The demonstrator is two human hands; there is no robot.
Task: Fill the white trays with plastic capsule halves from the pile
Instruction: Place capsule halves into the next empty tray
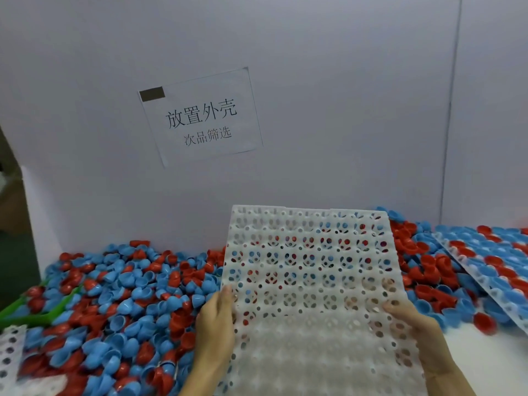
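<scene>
White wall behind; L hand (215,324) & R hand (414,327) grip empty tray (311,281) edges.

Likely factory sorting station: labelled sign (201,117)

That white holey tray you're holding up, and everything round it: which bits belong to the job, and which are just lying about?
Part of the job:
- empty white tray, held by left hand and right hand
- pile of red and blue capsule halves
- filled tray at right
- another tray's corner at lower left

Just lying about:
- paper sign on the wall
- green plastic piece
</scene>
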